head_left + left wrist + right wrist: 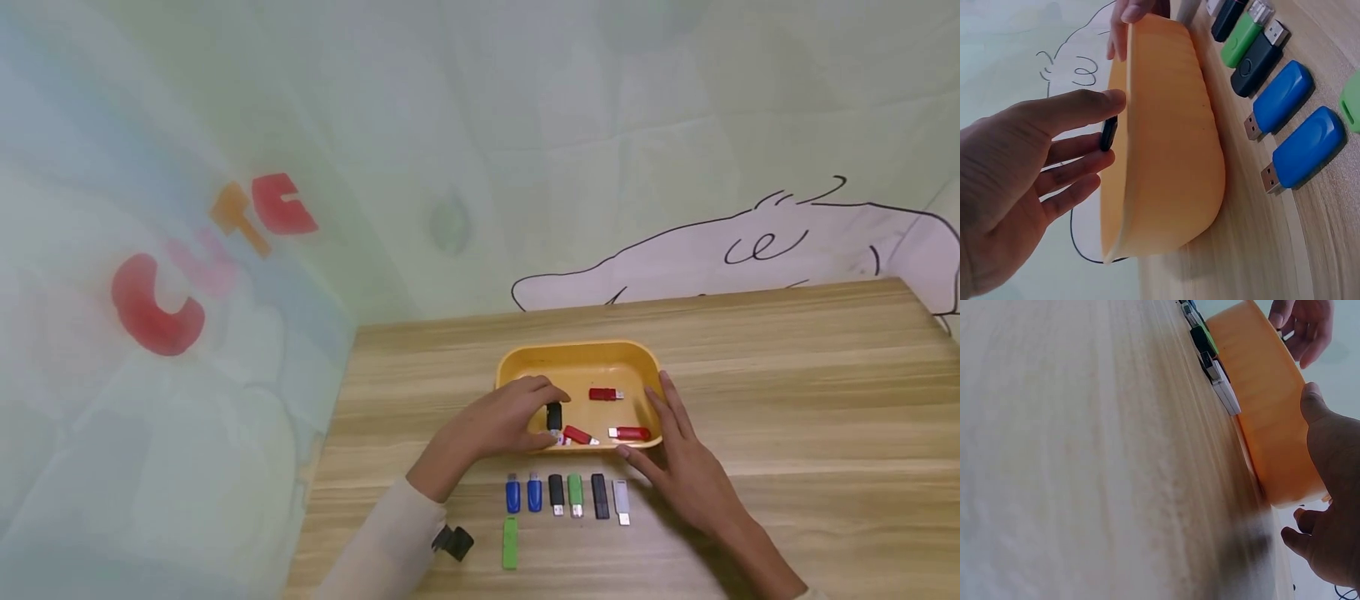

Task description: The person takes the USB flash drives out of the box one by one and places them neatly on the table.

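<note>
Inside the yellow plastic tray [573, 354], my left hand [510, 417] pinches a black USB stick [554, 416] between thumb and fingers. In the left wrist view, that stick [1109, 133] shows as a dark piece at the fingertips, just over the tray's rim. My right hand [693, 475] grips the tray's near right corner, thumb on the near rim and fingers along the right side. Three red USB sticks lie in the tray: one toward the back [605, 394], one at right [630, 433] and one beside the left thumb [577, 435].
In front of the tray, a row of USB sticks lies on the wooden table [810, 400]: two blue [513, 493], a black [556, 494], a green [575, 495], another black [600, 496] and a silver one [622, 502]. A green stick [510, 543] lies nearer. Printed cloth [600, 167] stands behind.
</note>
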Demonstrator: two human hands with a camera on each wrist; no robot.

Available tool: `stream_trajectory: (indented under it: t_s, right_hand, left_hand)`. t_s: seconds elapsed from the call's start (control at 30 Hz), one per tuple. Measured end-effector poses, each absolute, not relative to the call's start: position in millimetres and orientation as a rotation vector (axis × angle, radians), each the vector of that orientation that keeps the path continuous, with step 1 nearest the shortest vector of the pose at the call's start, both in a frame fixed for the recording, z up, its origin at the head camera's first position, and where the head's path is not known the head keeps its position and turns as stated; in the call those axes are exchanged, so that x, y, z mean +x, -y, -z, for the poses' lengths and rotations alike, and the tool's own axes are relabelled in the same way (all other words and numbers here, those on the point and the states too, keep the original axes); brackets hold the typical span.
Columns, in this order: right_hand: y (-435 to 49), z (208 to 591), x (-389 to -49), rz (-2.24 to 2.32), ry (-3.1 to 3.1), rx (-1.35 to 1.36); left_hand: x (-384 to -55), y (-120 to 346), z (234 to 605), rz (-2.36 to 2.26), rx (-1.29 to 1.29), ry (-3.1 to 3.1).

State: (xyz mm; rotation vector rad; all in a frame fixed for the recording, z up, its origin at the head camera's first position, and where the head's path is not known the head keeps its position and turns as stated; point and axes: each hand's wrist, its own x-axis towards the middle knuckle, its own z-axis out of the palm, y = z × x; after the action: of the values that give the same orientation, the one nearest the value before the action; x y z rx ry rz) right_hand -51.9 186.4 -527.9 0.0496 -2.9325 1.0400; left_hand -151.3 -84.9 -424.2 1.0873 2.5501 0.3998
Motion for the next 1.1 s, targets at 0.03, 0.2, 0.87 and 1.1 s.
stream_trajectory:
  t_s: [0.03,0.2,0.87,1.1]
  right_hand:
    - [-187,528,-52,-1.041,2.933,0.050]
    - [-188,527,-51,-1.040,2.935,0.053]
    - [-186,527,-52,-1.028,2.924,0.086]
    - [-188,527,-52,-1.037,2.905,0.096]
  left_hand:
    - [-150,86,423,-0.407,1.086,-2.554]
    - [-144,94,419,-0.436,1.116,-2.576]
    - [-114,123,422,-0.589,1.012,-2.629]
    - [-103,130,425,-0.635,1.011,-2.655]
